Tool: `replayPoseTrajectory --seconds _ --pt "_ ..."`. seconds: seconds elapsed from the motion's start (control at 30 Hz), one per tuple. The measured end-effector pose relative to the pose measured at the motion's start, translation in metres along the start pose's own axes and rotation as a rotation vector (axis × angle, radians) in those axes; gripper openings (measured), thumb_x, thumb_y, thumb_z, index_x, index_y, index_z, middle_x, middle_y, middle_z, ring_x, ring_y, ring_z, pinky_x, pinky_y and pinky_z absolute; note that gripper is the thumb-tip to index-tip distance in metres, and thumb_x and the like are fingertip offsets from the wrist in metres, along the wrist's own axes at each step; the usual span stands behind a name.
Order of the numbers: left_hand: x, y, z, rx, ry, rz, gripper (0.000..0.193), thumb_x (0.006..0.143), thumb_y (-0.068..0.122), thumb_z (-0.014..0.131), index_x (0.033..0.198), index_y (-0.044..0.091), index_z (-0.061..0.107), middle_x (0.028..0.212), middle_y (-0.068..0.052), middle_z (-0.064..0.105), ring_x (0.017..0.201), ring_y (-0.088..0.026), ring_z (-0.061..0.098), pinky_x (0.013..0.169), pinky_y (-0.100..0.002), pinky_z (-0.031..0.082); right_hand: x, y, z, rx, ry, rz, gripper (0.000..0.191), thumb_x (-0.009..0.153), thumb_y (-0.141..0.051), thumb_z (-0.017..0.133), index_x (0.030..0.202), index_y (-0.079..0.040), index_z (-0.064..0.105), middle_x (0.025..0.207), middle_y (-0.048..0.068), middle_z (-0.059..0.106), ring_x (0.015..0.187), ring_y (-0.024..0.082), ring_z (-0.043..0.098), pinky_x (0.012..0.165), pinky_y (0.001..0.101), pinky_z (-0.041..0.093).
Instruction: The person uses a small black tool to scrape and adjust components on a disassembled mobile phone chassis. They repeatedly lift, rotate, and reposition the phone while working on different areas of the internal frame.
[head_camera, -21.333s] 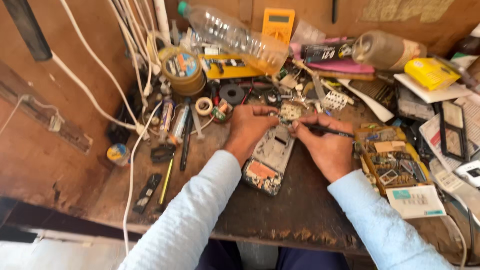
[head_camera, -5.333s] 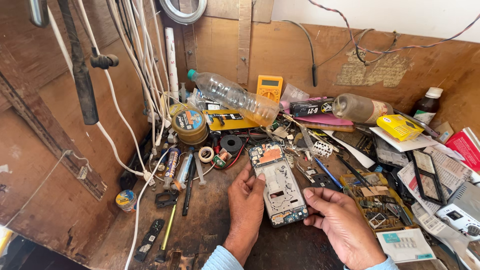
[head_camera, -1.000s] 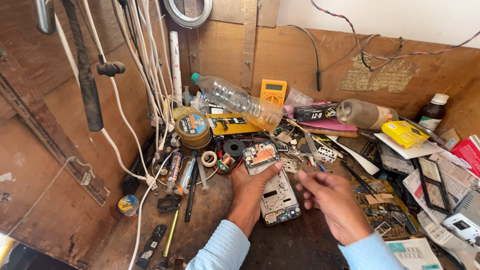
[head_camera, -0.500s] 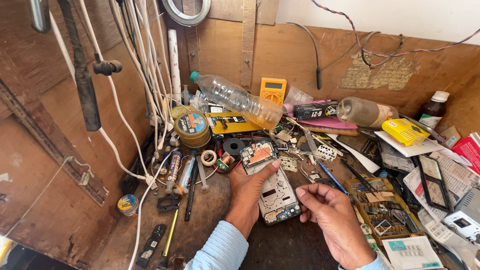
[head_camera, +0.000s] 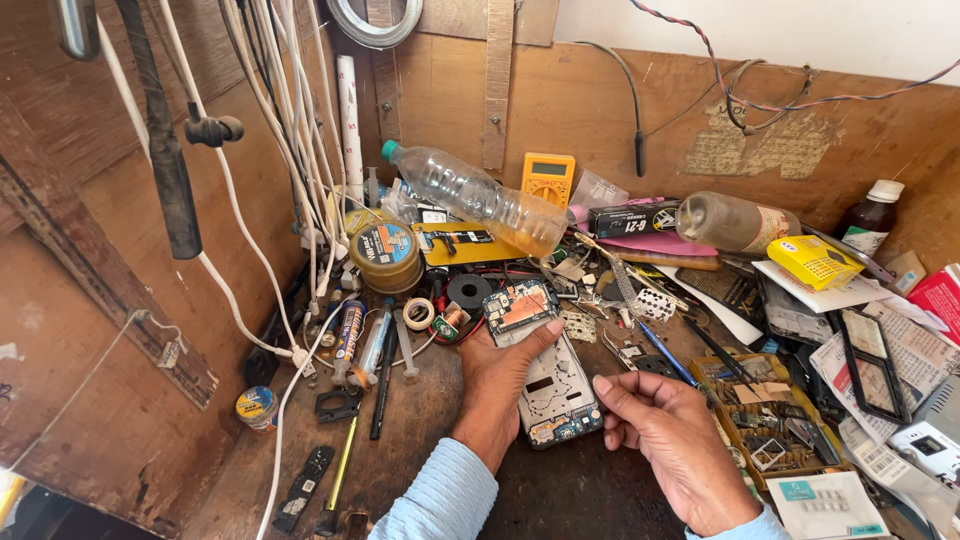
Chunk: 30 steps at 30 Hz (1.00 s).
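An opened phone body (head_camera: 556, 392) lies on the dark wooden bench, its white inner frame up and a small circuit board (head_camera: 519, 307) with an orange patch at its far end. My left hand (head_camera: 497, 385) grips the phone's left edge, thumb laid across its top. My right hand (head_camera: 662, 432) rests at the phone's lower right corner, fingers curled and touching its edge; whether it pinches a small part is not visible. Both sleeves are light blue.
Clutter rings the phone: a clear plastic bottle (head_camera: 470, 198), a yellow multimeter (head_camera: 548, 178), a round tin (head_camera: 385, 253), tape rolls, glue tubes (head_camera: 360, 338), a parts tray (head_camera: 765, 418) at right, papers, a yellow box (head_camera: 819, 260). White cables (head_camera: 262, 150) hang along the left wall.
My right hand has come down from over the phone to its lower right corner. The left hand keeps its hold, and the phone has shifted slightly.
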<state>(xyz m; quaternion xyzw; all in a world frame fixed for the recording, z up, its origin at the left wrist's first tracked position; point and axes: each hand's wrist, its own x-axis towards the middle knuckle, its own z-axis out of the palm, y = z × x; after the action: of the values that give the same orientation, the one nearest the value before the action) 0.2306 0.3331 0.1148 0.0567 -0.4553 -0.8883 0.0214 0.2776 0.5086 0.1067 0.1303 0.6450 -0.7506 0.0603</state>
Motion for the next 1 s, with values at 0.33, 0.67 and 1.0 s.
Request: replayPoseTrajectory --seconds 0.33,0.67,1.0 --pt "0.001 -0.006 -0.001 0.000 -0.002 0.003 0.032 0.075 -0.004 0.082 0.105 0.001 0.071 0.092 -0.010 0.078 0.075 -0.018 0.074 0.066 -0.033 0.062 0.002 0.001 0.003 -0.032 0.011 -0.012 0.021 0.089 -0.015 0.075 0.088 0.006 0.070 0.067 0.007 0.061 0.056 0.016 0.056 0.051 0.0300 0.047" --pt "-0.002 -0.009 0.004 0.087 0.015 0.061 0.032 0.075 -0.003 0.083 0.104 0.001 0.072 0.094 -0.010 0.079 0.077 -0.017 0.075 0.069 -0.031 0.063 -0.005 -0.004 0.009 -0.197 0.060 -0.144 0.024 0.092 -0.015 0.071 0.093 0.008 0.076 0.069 0.008 0.068 0.057 0.013 0.059 0.053 0.0292 0.051" --pt "-0.003 -0.009 0.009 0.114 0.077 0.058 0.034 0.073 -0.004 0.083 0.104 0.002 0.071 0.093 -0.009 0.078 0.075 -0.017 0.075 0.066 -0.032 0.062 -0.003 -0.005 0.009 -0.259 0.102 -0.153 0.022 0.090 -0.014 0.074 0.094 0.008 0.078 0.070 0.009 0.069 0.056 0.014 0.058 0.052 0.0286 0.049"
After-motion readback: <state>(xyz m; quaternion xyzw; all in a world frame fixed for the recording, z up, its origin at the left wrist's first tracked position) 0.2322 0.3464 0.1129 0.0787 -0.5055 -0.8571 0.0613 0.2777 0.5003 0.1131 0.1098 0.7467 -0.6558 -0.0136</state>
